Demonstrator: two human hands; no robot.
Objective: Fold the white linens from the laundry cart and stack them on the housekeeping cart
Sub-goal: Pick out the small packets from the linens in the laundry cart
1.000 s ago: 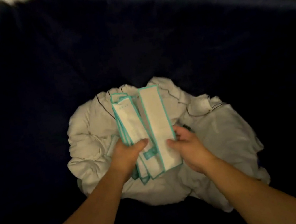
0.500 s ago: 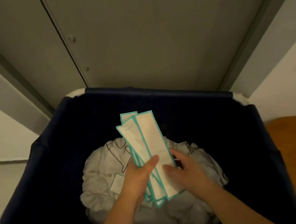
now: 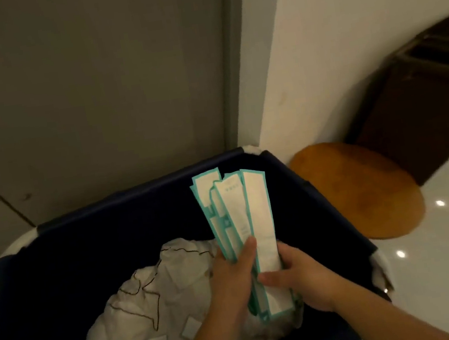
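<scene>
Two hands, left hand (image 3: 234,282) and right hand (image 3: 303,284), grip a fan of long teal-edged white paper strips (image 3: 237,211) above the navy fabric laundry cart (image 3: 57,270), where crumpled white linens (image 3: 155,302) lie at the bottom; best square the strips, set them aside, then lift cloth

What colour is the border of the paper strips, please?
Teal, around white paper strips, in the head view.
</scene>
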